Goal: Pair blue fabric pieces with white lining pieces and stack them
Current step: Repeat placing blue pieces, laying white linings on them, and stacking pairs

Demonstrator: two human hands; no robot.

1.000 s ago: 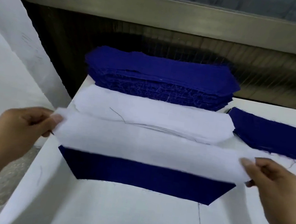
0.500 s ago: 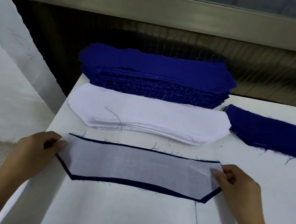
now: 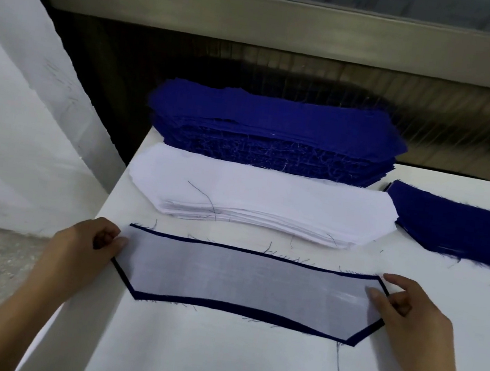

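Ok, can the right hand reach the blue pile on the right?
Probably yes: only bare table lies between the right hand and that blue pile, though its fingers now pinch the lining at its end.

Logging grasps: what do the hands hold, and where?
The white lining laid on a blue piece: left hand pinches its left end, right hand its right end.

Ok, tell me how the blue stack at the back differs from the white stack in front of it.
The blue stack is dark blue; the white stack is white. The blue stack stands taller than the white stack. The blue stack's front edge is frayed with threads, the white stack's shows neat thin layers. Both are long with angled ends and lie on the table.
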